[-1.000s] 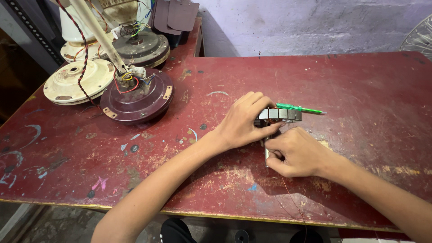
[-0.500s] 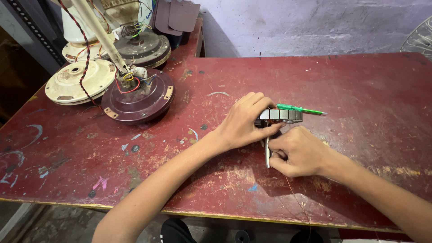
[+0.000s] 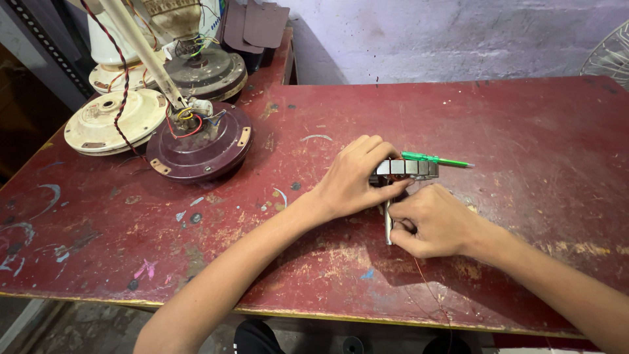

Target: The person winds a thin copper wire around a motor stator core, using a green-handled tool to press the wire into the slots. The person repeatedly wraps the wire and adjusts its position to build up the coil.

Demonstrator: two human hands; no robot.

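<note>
The left hand [image 3: 354, 180] is closed over a small grey laminated motor core [image 3: 406, 168] near the red table's [image 3: 524, 118] centre; the right hand [image 3: 436, 219], at its 5 o'clock, pinches a slim metal shaft [image 3: 388, 226]; a green screwdriver [image 3: 436, 158] lies at 1 o'clock; the shaft looks only partly seated, so fitting remains unfinished; 3 fan motor housings [image 3: 200, 141] sit at 10 o'clock.

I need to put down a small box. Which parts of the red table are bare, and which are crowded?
The table is bare on the right, between the green screwdriver and the wall, and at the near left edge, below the maroon motor housing. The far left corner is crowded with fan motors. The middle is taken: left hand and right hand work on a metal stator.
</note>
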